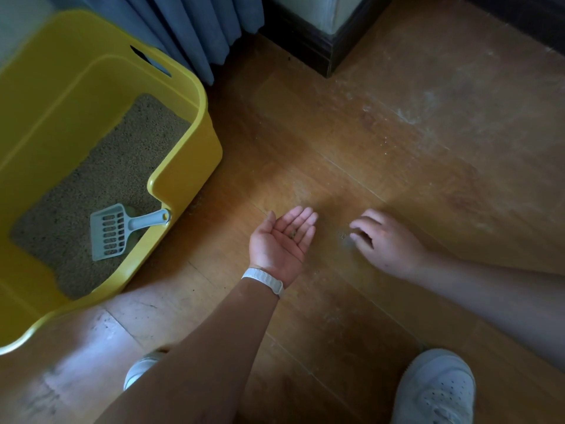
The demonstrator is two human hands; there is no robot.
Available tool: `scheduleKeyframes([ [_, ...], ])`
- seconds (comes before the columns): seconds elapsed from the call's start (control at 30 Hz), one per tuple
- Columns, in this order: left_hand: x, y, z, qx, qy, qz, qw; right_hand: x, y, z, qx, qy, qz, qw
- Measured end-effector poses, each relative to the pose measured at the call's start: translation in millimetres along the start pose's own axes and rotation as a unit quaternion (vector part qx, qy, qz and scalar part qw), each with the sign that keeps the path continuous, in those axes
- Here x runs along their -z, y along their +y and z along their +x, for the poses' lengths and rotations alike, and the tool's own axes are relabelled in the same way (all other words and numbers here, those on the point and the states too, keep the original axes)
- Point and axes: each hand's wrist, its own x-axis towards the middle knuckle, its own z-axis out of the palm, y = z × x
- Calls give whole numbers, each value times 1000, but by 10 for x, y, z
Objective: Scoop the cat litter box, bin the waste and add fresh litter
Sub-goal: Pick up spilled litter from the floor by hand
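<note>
In the head view, a yellow plastic litter box (183, 166) stands on the brown wooden floor (397, 133) at the left side, with a blue curtain (189, 26) hanging just behind it. Beige granular litter (107, 166) covers the bottom of the box. A grey-blue plastic slotted scoop (111, 232) lies on this litter, face up, and its handle leans on the low front edge of the box.

The person crouches to the right of the box. The left hand (282, 240) is open with the palm turned up and the fingers straight and together; a few dark litter grains (294, 235) lie on the palm. It wears a white wristband (263, 278). The right hand (385, 240) is palm down near the left one, its fingers bent, with the tips at the floor beside some small loose crumbs (342, 235); I cannot tell if it pinches any of them.

Pale dust marks the floor farther right. A dark wooden base (305, 47) stands at the top. Two white shoes (437, 390) show at the bottom edge.
</note>
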Motion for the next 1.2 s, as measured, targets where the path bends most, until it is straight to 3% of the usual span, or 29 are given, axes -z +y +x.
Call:
scheduleKeyframes([
  [0.27, -13, -68, 10, 8, 4, 15, 1000, -73, 219, -9, 26, -31, -6, 999],
  [0.57, -86, -97, -9, 13, -1, 21, 1000, -124, 211, 109, 61, -12, 18, 998],
  [0.9, -145, -123, 24, 14, -9, 21, 1000, -153, 155, 152, 73, -39, -61, 995],
  [1.0, -124, -124, 23, 10, -1, 23, 1000, -147, 137, 144, 55, -48, -39, 997],
  [1.2, -82, -160, 57, -11, 42, 41, 998, 11, -399, 133, 64, 27, 64, 995],
])
